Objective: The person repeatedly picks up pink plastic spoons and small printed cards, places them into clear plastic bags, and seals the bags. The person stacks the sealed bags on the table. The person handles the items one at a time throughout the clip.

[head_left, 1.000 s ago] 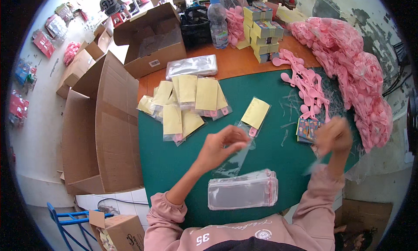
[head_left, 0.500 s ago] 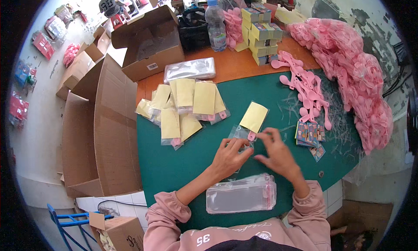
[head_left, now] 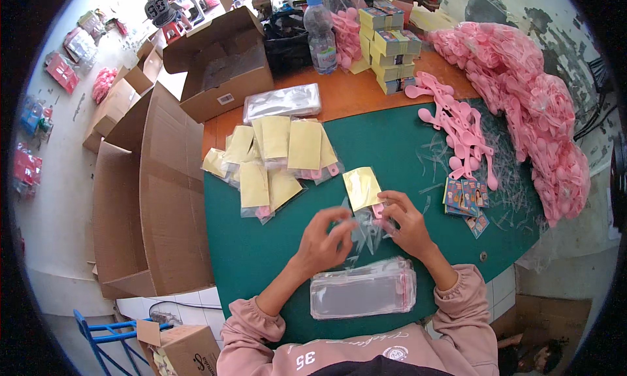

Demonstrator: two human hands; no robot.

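A clear plastic packet with a yellow card [head_left: 362,188] inside lies on the green table top, a pink spoon handle [head_left: 377,210] showing at its lower end. My right hand [head_left: 408,227] pinches the packet at the card's lower right corner. My left hand [head_left: 323,240] is raised to the left of the packet, fingers bent and apart, slightly blurred, with nothing seen in them. Between the hands lie thin clear plastic strips [head_left: 369,237]. Nearer to me is a stack of flat clear bags [head_left: 359,292].
Filled packets [head_left: 287,147] are piled at left, before a wrapped bundle of clear bags [head_left: 283,103]. Pink spoons [head_left: 464,131], small printed cards [head_left: 462,196] and a large bag of spoons [head_left: 516,89] occupy the right. Cardboard boxes [head_left: 176,200] stand left; a water bottle [head_left: 320,36] stands behind.
The packet has tilted the other way and shifted left and nearer. My left hand has come off it and moved left; my right hand has closed on its edge.
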